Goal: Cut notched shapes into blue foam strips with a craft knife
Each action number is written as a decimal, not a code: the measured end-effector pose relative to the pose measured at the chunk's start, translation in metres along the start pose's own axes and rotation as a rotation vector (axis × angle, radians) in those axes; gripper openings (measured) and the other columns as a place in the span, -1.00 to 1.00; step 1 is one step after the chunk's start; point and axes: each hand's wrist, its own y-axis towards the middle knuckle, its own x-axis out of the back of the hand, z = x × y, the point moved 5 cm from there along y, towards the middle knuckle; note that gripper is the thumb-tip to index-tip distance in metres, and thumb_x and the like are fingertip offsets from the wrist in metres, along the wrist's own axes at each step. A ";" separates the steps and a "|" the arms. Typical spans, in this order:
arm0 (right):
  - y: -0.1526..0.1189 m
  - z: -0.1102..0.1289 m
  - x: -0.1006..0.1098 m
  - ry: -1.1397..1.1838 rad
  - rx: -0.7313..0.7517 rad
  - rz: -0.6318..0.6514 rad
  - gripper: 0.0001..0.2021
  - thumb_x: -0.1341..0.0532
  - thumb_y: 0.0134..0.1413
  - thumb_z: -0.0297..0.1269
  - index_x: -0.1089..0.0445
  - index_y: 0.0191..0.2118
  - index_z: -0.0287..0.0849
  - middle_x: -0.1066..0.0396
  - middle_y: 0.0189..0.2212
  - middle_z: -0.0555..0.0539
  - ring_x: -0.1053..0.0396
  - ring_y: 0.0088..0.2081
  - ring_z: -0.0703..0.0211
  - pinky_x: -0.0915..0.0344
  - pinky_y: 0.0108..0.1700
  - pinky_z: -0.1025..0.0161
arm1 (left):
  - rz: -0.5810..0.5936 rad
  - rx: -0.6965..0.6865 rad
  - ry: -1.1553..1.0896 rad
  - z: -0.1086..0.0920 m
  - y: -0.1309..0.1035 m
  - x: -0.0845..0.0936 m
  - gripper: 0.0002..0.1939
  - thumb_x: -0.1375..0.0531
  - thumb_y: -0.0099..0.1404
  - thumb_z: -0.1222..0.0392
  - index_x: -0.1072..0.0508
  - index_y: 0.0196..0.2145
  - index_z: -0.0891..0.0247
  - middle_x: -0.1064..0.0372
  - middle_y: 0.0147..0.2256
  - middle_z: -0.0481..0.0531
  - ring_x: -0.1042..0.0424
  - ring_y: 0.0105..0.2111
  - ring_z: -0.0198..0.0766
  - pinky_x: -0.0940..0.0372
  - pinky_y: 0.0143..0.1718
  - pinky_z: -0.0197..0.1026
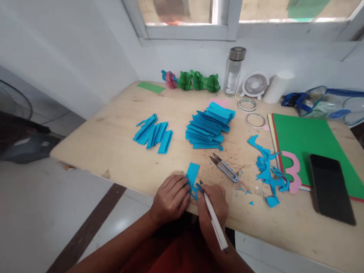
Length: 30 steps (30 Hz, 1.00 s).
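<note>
At the table's front edge lies a small folded blue paper strip (193,172). My left hand (173,196) is closed on its left side, fingers curled over the paper. On the right, my right hand (213,203) is closed around a white pen (215,221), with the pen's rear end pointing toward me; its fingertips are at the strip's lower end, beside a small curled blue bit. Thread snips (225,169) lie just beyond my right hand. Farther back sits a large pile of folded blue strips (207,127), and to its left is a smaller group (153,134).
Blue scraps (268,171) lie at right, beside green sheets (307,145), a pink cutout (292,174) and a black phone (332,187). Along the back stand green paper shapes (198,81), a bottle (233,72) and a small fan (255,85). Tape rolls (255,120) lie before the fan.
</note>
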 end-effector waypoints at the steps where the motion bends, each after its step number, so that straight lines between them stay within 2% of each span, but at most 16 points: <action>1: 0.000 0.000 0.000 0.004 -0.002 0.007 -0.87 -0.10 0.31 -0.37 -0.40 -0.21 -0.12 -0.48 -0.44 -0.03 -0.42 -0.39 0.15 -0.34 -0.18 0.13 | 0.002 0.002 0.002 0.000 0.000 0.000 -0.82 -0.11 0.28 0.35 -0.49 -0.21 0.28 -0.56 -0.18 0.23 -0.53 -0.09 0.00 -0.45 -0.04 0.12; 12: 0.005 0.002 0.002 -0.003 -0.023 0.057 -0.87 -0.11 0.32 -0.35 -0.39 -0.24 -0.13 -0.48 -0.43 -0.03 -0.43 -0.38 0.16 -0.34 -0.27 0.19 | -0.024 0.020 -0.021 0.000 0.002 0.002 -0.82 -0.12 0.28 0.33 -0.51 -0.23 0.32 -0.56 -0.19 0.22 -0.53 -0.15 -0.03 -0.46 -0.09 0.07; 20: -0.012 -0.014 -0.003 -0.041 -0.220 -0.006 -0.80 -0.15 0.27 -0.20 -0.49 -0.23 -0.15 -0.54 -0.33 -0.10 -0.48 -0.26 0.05 -0.38 -0.14 0.10 | 0.058 0.075 -0.118 0.005 0.006 0.001 -0.84 -0.16 0.28 0.22 -0.48 -0.20 0.26 -0.51 -0.14 0.15 -0.43 -0.08 -0.04 -0.36 0.00 0.07; 25: -0.016 -0.017 -0.002 -0.028 -0.404 -0.048 -0.76 -0.21 0.20 -0.10 -0.52 -0.23 -0.14 -0.55 -0.32 -0.10 -0.47 -0.28 0.07 -0.40 -0.21 0.16 | 0.121 0.100 -0.227 0.013 0.002 -0.001 -0.83 -0.21 0.26 0.20 -0.47 -0.18 0.22 -0.47 -0.07 0.10 -0.36 -0.01 -0.05 -0.29 0.06 0.04; 30: -0.012 -0.011 -0.002 -0.078 -0.484 -0.068 -0.71 -0.25 0.12 -0.02 -0.53 -0.32 -0.15 -0.53 -0.40 -0.07 -0.45 -0.36 0.10 -0.39 -0.28 0.21 | 0.158 0.058 -0.270 0.021 0.000 0.002 -0.85 -0.19 0.32 0.20 -0.47 -0.17 0.26 -0.44 -0.04 0.15 -0.34 0.03 -0.02 -0.26 0.07 0.06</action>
